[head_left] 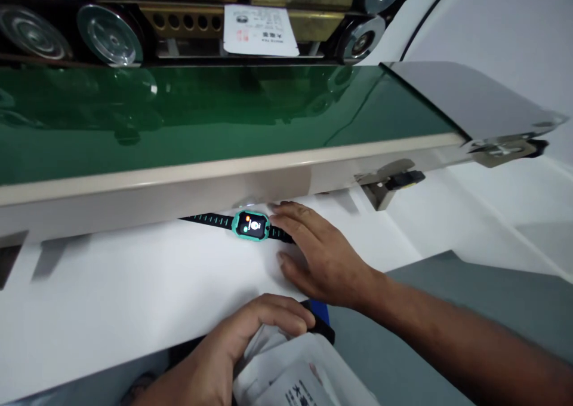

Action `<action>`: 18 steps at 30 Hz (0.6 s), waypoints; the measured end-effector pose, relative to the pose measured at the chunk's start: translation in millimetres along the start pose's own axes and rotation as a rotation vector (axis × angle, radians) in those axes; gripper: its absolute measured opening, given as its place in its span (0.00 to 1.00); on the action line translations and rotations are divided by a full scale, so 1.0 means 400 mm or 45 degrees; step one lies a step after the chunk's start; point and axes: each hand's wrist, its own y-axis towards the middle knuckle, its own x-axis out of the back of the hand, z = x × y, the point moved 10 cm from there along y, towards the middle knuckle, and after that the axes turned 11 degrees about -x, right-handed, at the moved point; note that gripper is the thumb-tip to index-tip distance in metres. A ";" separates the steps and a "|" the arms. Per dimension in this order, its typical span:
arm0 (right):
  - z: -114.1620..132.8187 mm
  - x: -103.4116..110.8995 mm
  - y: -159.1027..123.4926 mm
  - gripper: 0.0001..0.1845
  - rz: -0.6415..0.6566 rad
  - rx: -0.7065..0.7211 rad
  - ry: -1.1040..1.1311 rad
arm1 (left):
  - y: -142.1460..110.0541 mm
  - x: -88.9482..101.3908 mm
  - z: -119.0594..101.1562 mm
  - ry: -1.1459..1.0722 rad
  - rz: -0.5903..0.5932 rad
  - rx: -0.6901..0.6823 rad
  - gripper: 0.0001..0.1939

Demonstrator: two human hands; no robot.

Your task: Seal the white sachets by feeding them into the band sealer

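Note:
A smartwatch (250, 225) with a teal case, a lit screen and a black strap lies on the white ledge (147, 280) below the conveyor. My right hand (324, 254) reaches in from the right over one end of the strap, fingers stretched and thumb apart; it appears not to grip it. At the bottom, my left hand (242, 334) is closed around a bunch of white printed sachets (299, 364). Its fingertips rest by a black edge with a bit of blue behind, which I cannot identify.
Above the ledge runs a green conveyor belt (201, 119) with a pale side rail (224, 170). Behind it are metal rollers (110, 33) and perforated brass bars (188, 21), with one white sachet (259, 31) on them. A bracket with a black knob (405, 180) juts out at right.

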 end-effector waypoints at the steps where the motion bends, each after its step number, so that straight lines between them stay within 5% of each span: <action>1: 0.011 -0.004 0.005 0.26 0.008 0.028 0.011 | 0.000 0.000 0.000 0.003 0.005 -0.006 0.31; 8: 0.026 -0.056 0.040 0.24 0.084 0.004 -0.044 | -0.003 0.013 0.008 -0.002 -0.003 0.009 0.29; 18: 0.025 -0.062 0.046 0.21 0.074 0.003 -0.113 | -0.003 0.022 0.004 0.002 -0.035 -0.017 0.29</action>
